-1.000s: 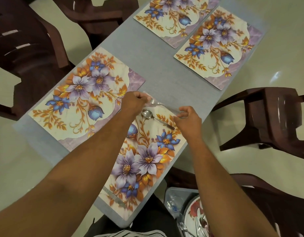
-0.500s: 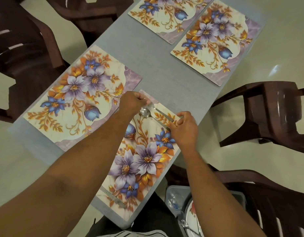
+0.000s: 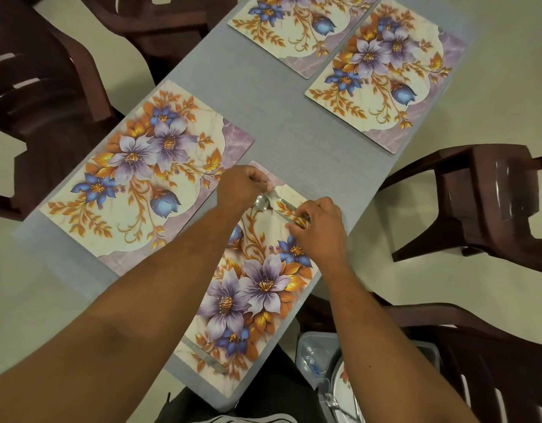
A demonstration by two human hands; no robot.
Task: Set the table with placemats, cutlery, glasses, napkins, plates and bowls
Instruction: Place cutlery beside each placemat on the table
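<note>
A long grey tabletop (image 3: 294, 141) runs away from the viewer, with dark brown plastic chairs (image 3: 483, 203) on both sides. Four flowered placemats lie on it: two at the far end (image 3: 382, 77), one at the left (image 3: 141, 178), and the nearest placemat (image 3: 257, 285) straight ahead of the person.

Both bare forearms reach over the nearest placemat to its far edge. The left hand (image 3: 240, 187) has its fingers curled at the far corner, pinching the head end of a fork (image 3: 280, 199). The right hand (image 3: 320, 230) has its fingers bent down onto the handles there; whether they pinch the fork or the spoon cannot be told. The spoon (image 3: 262, 203) lies just beside the fork, bowl up, between the two hands. A knife (image 3: 202, 355) rests along the placemat's near edge.

On a chair at the near right sits a tub (image 3: 312, 355) holding a plate (image 3: 343, 383) and more cutlery.
</note>
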